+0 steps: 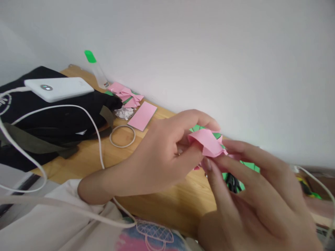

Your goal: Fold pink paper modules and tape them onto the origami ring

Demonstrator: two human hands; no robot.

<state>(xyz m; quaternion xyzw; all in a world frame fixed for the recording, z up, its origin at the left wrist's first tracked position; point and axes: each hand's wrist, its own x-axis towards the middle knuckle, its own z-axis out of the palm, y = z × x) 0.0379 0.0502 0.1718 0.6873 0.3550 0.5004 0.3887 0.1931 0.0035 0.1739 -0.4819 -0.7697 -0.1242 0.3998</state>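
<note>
A folded piece of pink paper (pixel 209 142) is held up over the wooden table between both hands. My left hand (pixel 167 153) grips its left side, with the thumb pressed inside the curved fold. From the right, my right hand (pixel 256 188) pinches the lower right edge with thumb and fingers. Green paper (pixel 250 166) shows behind the hands, partly covered by them. Something with black handles (pixel 232 183), perhaps scissors, lies below the paper and is mostly hidden.
A black bag (pixel 52 129) carries a white power bank (pixel 60 89) with a trailing cable. Pink paper strips (pixel 128 96), a pink rectangle (pixel 143 115), a clear bottle with green cap (pixel 98 71) and a pale ring (pixel 122 136) lie on the wooden table (pixel 167 205). A wall rises behind.
</note>
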